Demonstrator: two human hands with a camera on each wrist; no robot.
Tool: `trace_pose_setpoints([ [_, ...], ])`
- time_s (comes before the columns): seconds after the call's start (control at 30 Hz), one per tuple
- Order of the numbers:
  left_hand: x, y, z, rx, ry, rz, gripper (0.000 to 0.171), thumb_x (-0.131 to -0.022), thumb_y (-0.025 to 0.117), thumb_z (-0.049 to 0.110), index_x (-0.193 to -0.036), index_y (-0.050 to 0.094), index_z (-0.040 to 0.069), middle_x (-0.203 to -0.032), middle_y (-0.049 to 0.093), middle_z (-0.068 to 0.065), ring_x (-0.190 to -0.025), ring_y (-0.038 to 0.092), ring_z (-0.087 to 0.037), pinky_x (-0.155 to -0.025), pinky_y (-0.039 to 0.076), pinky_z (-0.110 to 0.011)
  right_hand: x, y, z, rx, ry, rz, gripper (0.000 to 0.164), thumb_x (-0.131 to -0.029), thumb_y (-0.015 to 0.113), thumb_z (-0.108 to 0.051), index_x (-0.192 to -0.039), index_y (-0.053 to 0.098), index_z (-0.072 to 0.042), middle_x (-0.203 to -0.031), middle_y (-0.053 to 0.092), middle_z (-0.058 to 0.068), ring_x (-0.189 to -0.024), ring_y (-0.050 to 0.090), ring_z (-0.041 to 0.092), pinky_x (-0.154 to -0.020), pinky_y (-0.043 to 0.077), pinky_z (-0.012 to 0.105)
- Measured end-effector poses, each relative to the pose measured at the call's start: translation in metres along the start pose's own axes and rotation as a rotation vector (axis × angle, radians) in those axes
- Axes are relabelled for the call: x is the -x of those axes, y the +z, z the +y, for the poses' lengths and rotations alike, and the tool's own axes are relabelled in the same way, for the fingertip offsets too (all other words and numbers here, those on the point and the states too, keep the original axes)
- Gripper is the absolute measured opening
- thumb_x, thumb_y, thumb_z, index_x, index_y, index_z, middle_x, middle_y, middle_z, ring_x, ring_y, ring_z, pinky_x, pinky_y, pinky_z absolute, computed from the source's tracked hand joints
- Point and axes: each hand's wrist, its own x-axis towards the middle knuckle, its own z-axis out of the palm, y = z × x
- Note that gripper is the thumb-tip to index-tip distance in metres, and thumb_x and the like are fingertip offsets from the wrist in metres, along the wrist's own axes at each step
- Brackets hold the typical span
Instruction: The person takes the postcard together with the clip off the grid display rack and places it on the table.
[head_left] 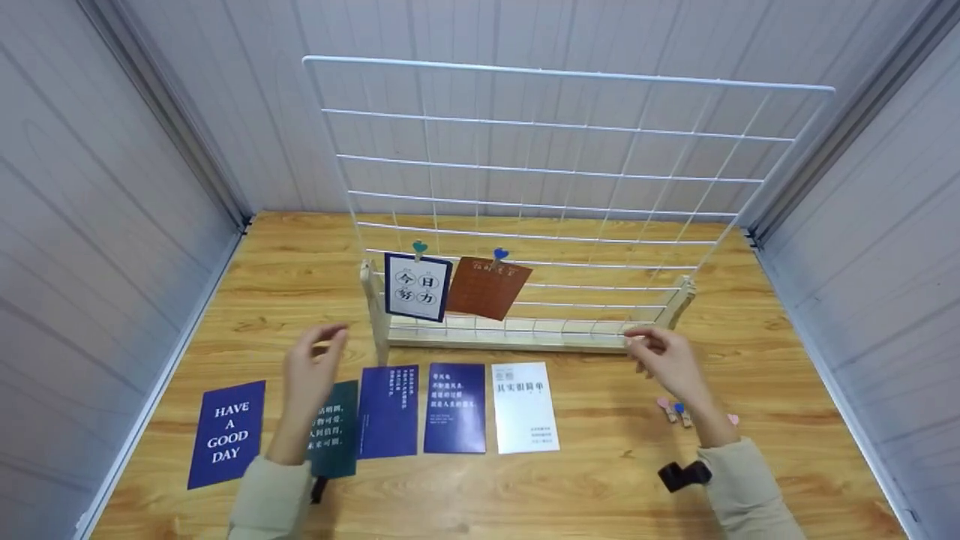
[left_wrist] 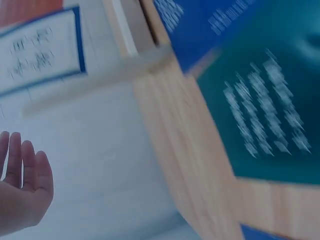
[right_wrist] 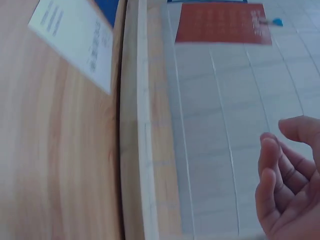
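My left hand (head_left: 311, 367) hovers above the green card (head_left: 334, 442), fingers loosely bent and holding nothing. To the right, my right hand (head_left: 667, 364) hangs by the rack's right foot with loosely curled fingers; the right wrist view shows nothing between its thumb and fingertips (right_wrist: 270, 146). A white wire grid rack (head_left: 570, 71) stands in a wooden base (head_left: 487, 343). On its lower left hang a white card with a blue border (head_left: 418, 306), under a teal heart clip (head_left: 420, 247), and a tilted orange-brown card (head_left: 487, 292), under a blue heart clip (head_left: 501, 254).
In a row before the rack lie a blue "HAVE A GOOD DAY" card (head_left: 226, 435), two more blue cards (head_left: 388, 420) and a white card (head_left: 526, 412). Small wooden clips with pink (head_left: 664, 403) and blue hearts (head_left: 679, 408) lie near my right wrist. Panel walls (head_left: 97, 225) flank the table.
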Motion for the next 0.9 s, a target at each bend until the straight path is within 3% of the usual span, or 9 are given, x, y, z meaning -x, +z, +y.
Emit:
trace_pose_setpoints([
  [0.13, -0.006, 0.037, 0.016, 0.096, 0.078, -0.083, 0.019, -0.085, 0.058, 0.006, -0.100, 0.061, -0.004, -0.095, 0.059, -0.013, -0.087, 0.053, -0.020, -0.073, 0.046, -0.032, -0.007, 0.025, -0.024, -0.101, -0.034, -0.016, 0.021, -0.084, 0.057, -0.001, -0.102, 0.056, 0.010, -0.075, 0.055, 0.024, -0.057, 0.055, 0.019, -0.052, 0.049, 0.026],
  [0.27, -0.014, 0.070, 0.028, 0.181, 0.126, -0.124, 0.025, -0.083, 0.058, 0.001, -0.107, 0.057, -0.004, -0.097, 0.058, -0.015, -0.085, 0.055, -0.022, -0.070, 0.048, -0.032, -0.017, 0.047, -0.040, -0.152, -0.092, -0.034, 0.022, -0.085, 0.057, -0.001, -0.103, 0.056, 0.010, -0.077, 0.055, 0.026, -0.058, 0.055, 0.017, -0.056, 0.050, 0.029],
  [0.43, -0.022, 0.101, 0.039, 0.187, 0.182, -0.137, 0.031, -0.083, 0.059, 0.003, -0.113, 0.055, -0.002, -0.101, 0.056, -0.015, -0.085, 0.055, -0.021, -0.067, 0.049, -0.030, -0.028, 0.070, -0.060, -0.199, -0.183, -0.041, 0.022, -0.085, 0.056, -0.001, -0.104, 0.056, 0.010, -0.073, 0.056, 0.025, -0.055, 0.054, 0.024, -0.052, 0.048, 0.025],
  [0.67, -0.027, 0.124, 0.048, 0.190, 0.214, -0.090, 0.031, -0.084, 0.059, 0.008, -0.114, 0.055, -0.001, -0.103, 0.052, -0.014, -0.085, 0.053, -0.023, -0.065, 0.048, -0.033, -0.045, 0.092, -0.080, -0.273, -0.242, -0.045, 0.027, -0.086, 0.054, -0.001, -0.110, 0.053, 0.010, -0.071, 0.056, 0.021, -0.054, 0.053, 0.028, -0.051, 0.047, 0.026],
  [0.9, -0.030, 0.133, 0.045, 0.119, 0.191, -0.044, 0.028, -0.083, 0.059, 0.006, -0.110, 0.058, -0.001, -0.103, 0.051, -0.012, -0.086, 0.053, -0.022, -0.062, 0.046, -0.025, -0.060, 0.106, -0.088, -0.330, -0.194, -0.044, 0.030, -0.086, 0.053, -0.002, -0.115, 0.052, 0.007, -0.071, 0.055, 0.022, -0.054, 0.053, 0.025, -0.051, 0.046, 0.025],
])
